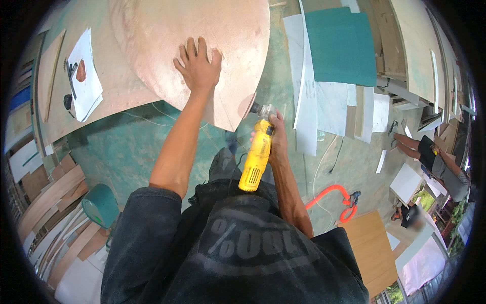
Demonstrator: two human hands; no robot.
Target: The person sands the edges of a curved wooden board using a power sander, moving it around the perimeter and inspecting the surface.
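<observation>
My left hand (201, 67) lies flat on a large curved plywood panel (233, 30), its fingers spread. The panel narrows to a pointed corner close to me. My right hand (278, 137) is wrapped round a yellow angle grinder (256, 157), near its metal head. The grinder's body points back toward my shirt. Its disc (246, 104) is at the panel's right edge, just above the pointed corner; it looks blurred and see-through. Beneath the curved panel lies a wider plywood sheet (114, 99).
White papers (86, 83) with dark tools lie on the sheet at left. A green chair (99, 206) and curved wood strips stand lower left. White and green boards (341, 48) lie to the right. An orange hose (329, 191) and cables cross the floor; another person (440, 164) is far right.
</observation>
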